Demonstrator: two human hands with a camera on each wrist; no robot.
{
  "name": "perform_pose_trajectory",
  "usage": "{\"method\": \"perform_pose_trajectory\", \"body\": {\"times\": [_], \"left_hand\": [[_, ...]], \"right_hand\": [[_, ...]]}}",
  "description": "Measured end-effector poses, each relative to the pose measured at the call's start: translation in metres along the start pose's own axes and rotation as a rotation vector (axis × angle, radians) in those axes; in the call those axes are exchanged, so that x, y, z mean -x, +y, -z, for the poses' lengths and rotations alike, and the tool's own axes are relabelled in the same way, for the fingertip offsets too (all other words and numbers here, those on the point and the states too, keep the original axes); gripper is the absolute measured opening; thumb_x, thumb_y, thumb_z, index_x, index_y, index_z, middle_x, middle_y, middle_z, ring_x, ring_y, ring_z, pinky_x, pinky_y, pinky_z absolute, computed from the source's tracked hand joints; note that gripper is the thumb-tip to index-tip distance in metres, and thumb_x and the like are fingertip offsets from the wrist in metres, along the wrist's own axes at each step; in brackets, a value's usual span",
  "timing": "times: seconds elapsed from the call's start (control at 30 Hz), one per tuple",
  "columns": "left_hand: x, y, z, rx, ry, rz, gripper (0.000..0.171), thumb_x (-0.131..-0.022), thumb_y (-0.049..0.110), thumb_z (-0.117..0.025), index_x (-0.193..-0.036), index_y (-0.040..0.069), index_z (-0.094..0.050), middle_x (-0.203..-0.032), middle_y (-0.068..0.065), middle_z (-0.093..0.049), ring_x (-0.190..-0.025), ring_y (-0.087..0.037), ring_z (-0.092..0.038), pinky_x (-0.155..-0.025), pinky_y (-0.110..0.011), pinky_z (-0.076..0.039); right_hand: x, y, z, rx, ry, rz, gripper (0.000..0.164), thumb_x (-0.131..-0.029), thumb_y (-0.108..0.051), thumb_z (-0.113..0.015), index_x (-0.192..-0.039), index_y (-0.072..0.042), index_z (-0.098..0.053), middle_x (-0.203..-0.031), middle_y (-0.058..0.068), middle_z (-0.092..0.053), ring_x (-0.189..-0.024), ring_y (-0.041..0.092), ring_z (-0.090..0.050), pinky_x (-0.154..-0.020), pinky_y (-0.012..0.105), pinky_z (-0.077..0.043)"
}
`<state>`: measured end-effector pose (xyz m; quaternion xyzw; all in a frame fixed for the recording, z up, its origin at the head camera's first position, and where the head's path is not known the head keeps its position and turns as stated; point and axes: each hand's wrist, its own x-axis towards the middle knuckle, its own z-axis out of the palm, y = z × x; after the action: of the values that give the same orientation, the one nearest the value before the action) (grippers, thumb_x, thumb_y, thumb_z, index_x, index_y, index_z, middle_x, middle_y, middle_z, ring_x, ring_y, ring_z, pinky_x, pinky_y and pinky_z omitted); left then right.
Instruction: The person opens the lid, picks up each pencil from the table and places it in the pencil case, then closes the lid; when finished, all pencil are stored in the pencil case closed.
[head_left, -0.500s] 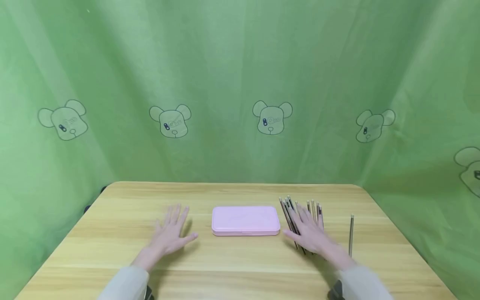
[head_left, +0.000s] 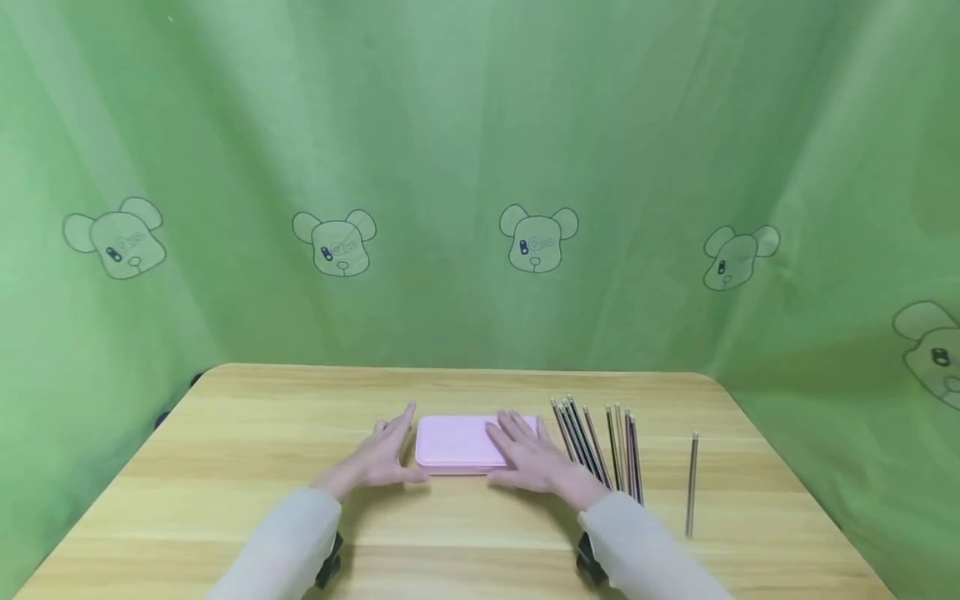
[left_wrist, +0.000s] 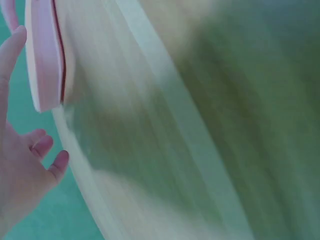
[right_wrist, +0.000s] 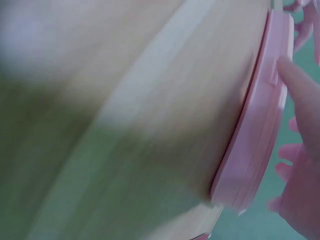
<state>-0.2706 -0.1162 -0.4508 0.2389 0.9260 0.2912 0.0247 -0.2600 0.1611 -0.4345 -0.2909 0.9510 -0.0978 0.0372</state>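
Note:
A closed pink pencil case (head_left: 453, 439) lies flat near the middle of the wooden table. My left hand (head_left: 380, 458) is at the case's left end, fingers spread and thumb toward the front corner. In the left wrist view, a gap shows between most of that hand (left_wrist: 20, 175) and the case (left_wrist: 47, 60). Over the right part of the lid my right hand (head_left: 531, 460) stretches its fingers. Its thumb (right_wrist: 295, 80) is at the small front catch in the right wrist view; whether it presses there I cannot tell.
Several thin pencils (head_left: 590, 445) lie in a loose fan right of the case, partly behind the right forearm. A single pencil (head_left: 692, 483) lies apart, farther right. Beyond the table's (head_left: 300, 383) back edge hangs a green curtain (head_left: 435, 317) with bear-head prints.
Both hands have moved inward to the pencil case: the left from the bare table on its left, the right from above the pencils onto the lid. The pencils are now more exposed.

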Motion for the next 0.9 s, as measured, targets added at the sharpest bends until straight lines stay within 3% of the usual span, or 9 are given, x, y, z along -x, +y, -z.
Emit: {"method": "perform_pose_trajectory", "body": {"times": [0.1, 0.27, 0.4, 0.67, 0.8, 0.9], "left_hand": [[-0.011, 0.0, -0.004, 0.003, -0.013, -0.027, 0.117, -0.064, 0.044, -0.078, -0.144, -0.004, -0.007, -0.144, -0.022, -0.028, -0.116, -0.036, -0.035, -0.105, -0.058, -0.022], [-0.02, -0.001, -0.012, -0.006, -0.03, -0.051, 0.113, -0.062, 0.044, -0.079, -0.143, -0.004, -0.015, -0.135, -0.025, -0.038, -0.107, -0.032, -0.038, -0.097, -0.052, -0.033], [-0.023, -0.005, -0.018, -0.031, 0.018, -0.088, 0.105, -0.061, 0.042, -0.08, -0.139, -0.006, -0.027, -0.127, -0.024, -0.042, -0.104, -0.031, -0.04, -0.089, -0.049, -0.04], [-0.021, -0.014, -0.032, -0.038, 0.13, -0.109, 0.099, -0.061, 0.049, -0.077, -0.135, -0.003, -0.037, -0.125, -0.022, -0.047, -0.11, -0.034, -0.044, -0.092, -0.052, -0.038], [-0.021, -0.015, -0.034, -0.026, 0.153, -0.118, 0.098, -0.061, 0.048, -0.076, -0.135, -0.004, -0.037, -0.122, -0.021, -0.047, -0.109, -0.033, -0.045, -0.091, -0.052, -0.039], [-0.022, -0.014, -0.036, 0.004, 0.149, -0.126, 0.099, -0.062, 0.045, -0.077, -0.135, -0.006, -0.034, -0.122, -0.022, -0.045, -0.109, -0.035, -0.043, -0.092, -0.054, -0.038]], "right_hand": [[-0.005, -0.001, -0.003, 0.052, 0.004, 0.039, 0.074, -0.087, -0.046, -0.053, -0.142, -0.004, -0.029, -0.148, 0.022, -0.018, -0.133, 0.042, -0.021, -0.105, 0.062, -0.017], [-0.008, 0.0, -0.011, 0.187, 0.069, 0.098, 0.068, -0.086, -0.043, -0.054, -0.138, -0.004, -0.036, -0.143, 0.023, -0.029, -0.126, 0.043, -0.033, -0.097, 0.062, -0.034], [-0.01, 0.001, -0.015, 0.284, 0.098, 0.103, 0.067, -0.087, -0.047, -0.051, -0.137, -0.005, -0.038, -0.142, 0.021, -0.033, -0.124, 0.041, -0.037, -0.094, 0.06, -0.038], [-0.015, 0.0, -0.025, 0.571, 0.141, 0.126, 0.064, -0.089, -0.053, -0.042, -0.136, -0.009, -0.041, -0.138, 0.016, -0.041, -0.119, 0.033, -0.046, -0.087, 0.049, -0.048], [-0.017, 0.004, -0.029, 0.742, 0.217, 0.204, 0.061, -0.09, -0.052, -0.04, -0.131, -0.007, -0.046, -0.132, 0.017, -0.047, -0.112, 0.03, -0.053, -0.08, 0.041, -0.054], [-0.018, 0.011, -0.033, 0.891, 0.321, 0.32, 0.058, -0.093, -0.05, -0.033, -0.125, -0.005, -0.051, -0.123, 0.018, -0.055, -0.104, 0.028, -0.059, -0.074, 0.034, -0.056]]}}
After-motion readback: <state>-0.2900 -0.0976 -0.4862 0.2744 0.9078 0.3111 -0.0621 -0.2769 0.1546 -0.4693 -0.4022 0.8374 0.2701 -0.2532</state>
